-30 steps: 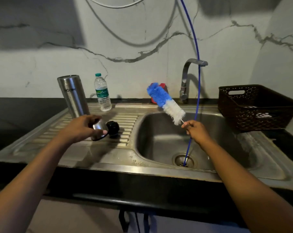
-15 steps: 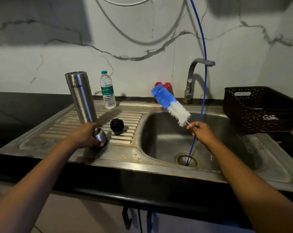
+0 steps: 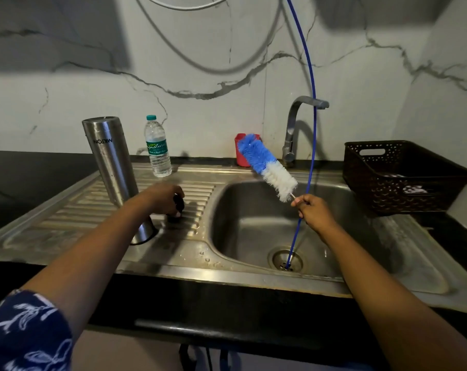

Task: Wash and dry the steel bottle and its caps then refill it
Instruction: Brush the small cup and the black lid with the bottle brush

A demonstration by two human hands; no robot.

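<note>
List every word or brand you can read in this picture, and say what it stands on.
"MILTON", upside down: steel bottle.
"ignature", only partly readable: plastic water bottle; its smaller print is too blurred to read.
No other text shows.

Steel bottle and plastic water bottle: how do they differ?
The steel bottle is opaque metal; the plastic water bottle is clear with a green label. The steel bottle stands inverted, lettering upside down; the plastic water bottle stands upright, capped. The steel bottle looks taller than the plastic water bottle. Both stand on the drainboard.
</note>
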